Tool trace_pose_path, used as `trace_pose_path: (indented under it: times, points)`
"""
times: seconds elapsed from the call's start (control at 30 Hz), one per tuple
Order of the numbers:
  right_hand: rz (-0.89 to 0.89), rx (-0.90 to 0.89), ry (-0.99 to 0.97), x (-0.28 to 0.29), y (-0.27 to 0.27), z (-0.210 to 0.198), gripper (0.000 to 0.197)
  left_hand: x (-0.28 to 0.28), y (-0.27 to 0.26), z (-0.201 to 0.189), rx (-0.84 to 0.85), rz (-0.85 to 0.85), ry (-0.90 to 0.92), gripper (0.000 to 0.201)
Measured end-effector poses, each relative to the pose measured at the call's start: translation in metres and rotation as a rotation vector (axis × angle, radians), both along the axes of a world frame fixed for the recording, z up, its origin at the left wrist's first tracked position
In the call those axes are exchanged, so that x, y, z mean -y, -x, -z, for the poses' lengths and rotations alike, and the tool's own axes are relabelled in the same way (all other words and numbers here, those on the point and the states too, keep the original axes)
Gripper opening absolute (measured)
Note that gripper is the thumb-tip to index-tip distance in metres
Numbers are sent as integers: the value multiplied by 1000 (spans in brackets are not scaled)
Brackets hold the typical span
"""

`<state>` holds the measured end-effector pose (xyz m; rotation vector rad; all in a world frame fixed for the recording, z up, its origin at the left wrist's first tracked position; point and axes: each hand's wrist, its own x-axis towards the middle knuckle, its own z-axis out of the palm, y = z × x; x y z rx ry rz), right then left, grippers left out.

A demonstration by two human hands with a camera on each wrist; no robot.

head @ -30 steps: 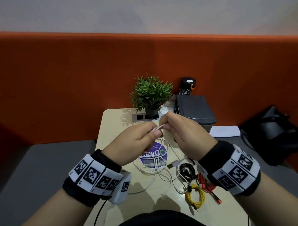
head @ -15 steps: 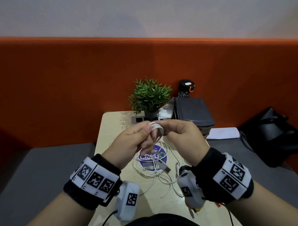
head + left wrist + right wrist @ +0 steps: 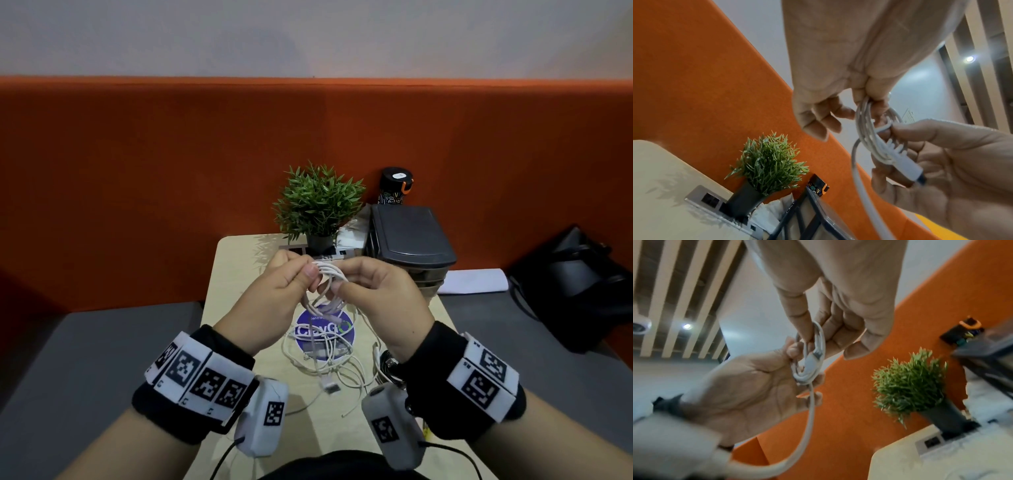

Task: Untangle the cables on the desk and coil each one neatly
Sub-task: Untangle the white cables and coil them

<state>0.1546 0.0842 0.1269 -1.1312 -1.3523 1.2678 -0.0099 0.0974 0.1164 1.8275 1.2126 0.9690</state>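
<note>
Both hands are raised above the desk [image 3: 239, 274] with a small coil of white cable [image 3: 330, 274] between them. My left hand [image 3: 308, 272] pinches the top of the coil [image 3: 869, 129] between thumb and fingers. My right hand [image 3: 342, 279] pinches its other side, with the white plug [image 3: 908, 164] lying across the right fingers [image 3: 920, 129]. In the right wrist view the coil [image 3: 813, 353] sits between the two hands' fingertips. The cable's loose tail drops to a tangle of white cables [image 3: 325, 359] on the desk.
The tangle lies over a purple round sticker [image 3: 323, 330]. A black coiled cable [image 3: 387, 366] shows partly behind my right wrist. At the desk's back stand a potted plant [image 3: 320, 205], a dark drawer unit [image 3: 411, 236] and a black bottle [image 3: 395, 186]. A black bag [image 3: 575, 284] lies right.
The white cable went from a pinched end to several loops held between both hands. Both wrists turned so their cameras face up, hiding the coloured coiled cables at lower right.
</note>
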Motion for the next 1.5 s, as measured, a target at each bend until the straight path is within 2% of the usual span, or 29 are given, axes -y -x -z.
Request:
trace_pose_path:
  times: [0.1,0.23,0.3,0.37,0.53,0.6,0.7,0.87,1.0,1.07,1.23,1.4,1.5]
  points:
    - [-41,-207,149,0,0,-1,29,-1,-2,4,-21,-20,26,31]
    - [-181,-439,358,-2,-5,-9,40,0,-3,7,-104,3,-5,28]
    - [-198,-462,384,-4,-6,-10,45,1,-6,7,-128,5,-20,28]
    - [-144,-327,315,-6,-5,-6,39,2,-11,6,-139,3,-15,28]
    - [111,415,-104,-7,-6,7,15,-1,-14,4,-153,-28,-1,30]
    - [153,563,-164,-6,-7,9,10,-1,-14,4,-163,-19,-6,32]
    - [114,673,-161,-7,-8,5,6,-2,-14,8,-341,-50,-81,29]
    - [-100,792,-142,-10,-9,-1,18,-4,-14,12,-516,-72,-162,24]
    - [-142,909,-138,-10,-10,-2,31,-5,-17,10,-623,-120,-233,24]
    - [-149,920,-102,-10,-15,-2,38,-8,-13,9,-634,-147,-243,23]
    - [-148,933,-59,-8,-25,-1,24,-13,-6,11,-657,-141,-234,23]
    - [-174,1061,-85,-9,-31,7,20,-17,-1,14,-500,-138,-171,23]
    - [-117,1209,-209,-12,-30,15,22,-16,-1,13,-408,-93,-150,30]
